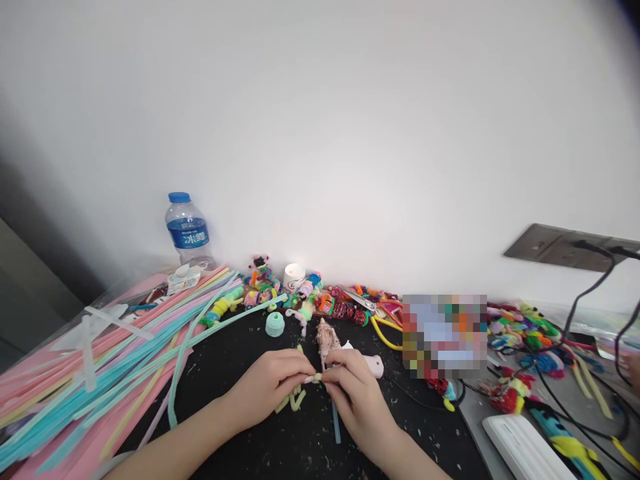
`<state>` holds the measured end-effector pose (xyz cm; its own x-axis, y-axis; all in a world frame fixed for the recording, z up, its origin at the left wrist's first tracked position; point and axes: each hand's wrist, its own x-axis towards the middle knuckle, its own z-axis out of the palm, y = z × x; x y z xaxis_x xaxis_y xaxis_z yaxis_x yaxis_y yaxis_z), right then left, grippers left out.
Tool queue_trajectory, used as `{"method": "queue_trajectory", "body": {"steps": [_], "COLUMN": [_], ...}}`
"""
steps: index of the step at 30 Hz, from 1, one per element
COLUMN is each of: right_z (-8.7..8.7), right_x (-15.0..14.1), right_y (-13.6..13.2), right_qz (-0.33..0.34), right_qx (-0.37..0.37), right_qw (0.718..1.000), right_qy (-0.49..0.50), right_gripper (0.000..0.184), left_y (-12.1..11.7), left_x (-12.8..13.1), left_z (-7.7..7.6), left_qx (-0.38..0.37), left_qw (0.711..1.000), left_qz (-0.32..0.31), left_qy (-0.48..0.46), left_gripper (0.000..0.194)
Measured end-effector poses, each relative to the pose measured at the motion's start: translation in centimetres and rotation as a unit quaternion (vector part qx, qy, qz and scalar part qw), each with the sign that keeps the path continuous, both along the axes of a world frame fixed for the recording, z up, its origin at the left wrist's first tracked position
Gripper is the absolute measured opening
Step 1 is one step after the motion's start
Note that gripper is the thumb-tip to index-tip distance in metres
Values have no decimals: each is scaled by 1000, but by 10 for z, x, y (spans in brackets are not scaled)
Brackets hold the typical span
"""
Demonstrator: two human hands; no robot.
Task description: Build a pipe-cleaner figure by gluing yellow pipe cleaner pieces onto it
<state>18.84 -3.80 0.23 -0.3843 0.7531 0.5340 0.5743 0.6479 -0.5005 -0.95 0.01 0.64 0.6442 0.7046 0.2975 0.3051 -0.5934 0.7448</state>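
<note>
My left hand [273, 385] and my right hand [359, 393] meet over the black work surface. Between their fingertips they pinch a short, pale yellow fuzzy pipe cleaner piece [317, 378]. More bent pale yellow pipe cleaner lengths [299, 400] show beside and below my left fingers; whether they join the held piece I cannot tell. Partly behind my right hand lies a pale pink glue gun [374, 365], with a bluish glue stick [336, 421] visible below. A crusted brownish lump [327, 335] lies just beyond my fingers. Further back stands a mint-green coil [275, 325] of pipe cleaner.
Pastel pipe cleaners [135, 360] are heaped at left, near a water bottle [187, 230]. Scissors [383, 327] lie among colourful pipe cleaner figures [313, 303] along the wall, with a white paper cup [295, 275]. At right are cables [570, 333] and a white case [527, 447].
</note>
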Motion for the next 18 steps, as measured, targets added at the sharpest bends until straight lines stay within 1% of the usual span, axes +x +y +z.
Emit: {"method": "queue_trajectory", "body": {"steps": [5,10,13,18], "right_z": [2,2,1,2], "right_x": [0,-1,-1,1], "right_y": [-1,-3,-3,-2], "right_qz": [9,15,6,-18], "right_qx": [-14,-8,-4,-8], "right_qw": [1000,1000,1000,1000], "right_qy": [-4,-19,-21,2], "right_gripper": [18,19,20,20], "left_y": [-2,-3,-3,0], "left_x": [1,6,7,4], "left_z": [2,3,4,3], "left_qx": [-2,-21,-44,-107], "left_qw": [1000,998,996,993], "left_qz": [14,59,77,55], "left_qy": [0,-12,-5,-6], "left_gripper": [23,18,17,18]}}
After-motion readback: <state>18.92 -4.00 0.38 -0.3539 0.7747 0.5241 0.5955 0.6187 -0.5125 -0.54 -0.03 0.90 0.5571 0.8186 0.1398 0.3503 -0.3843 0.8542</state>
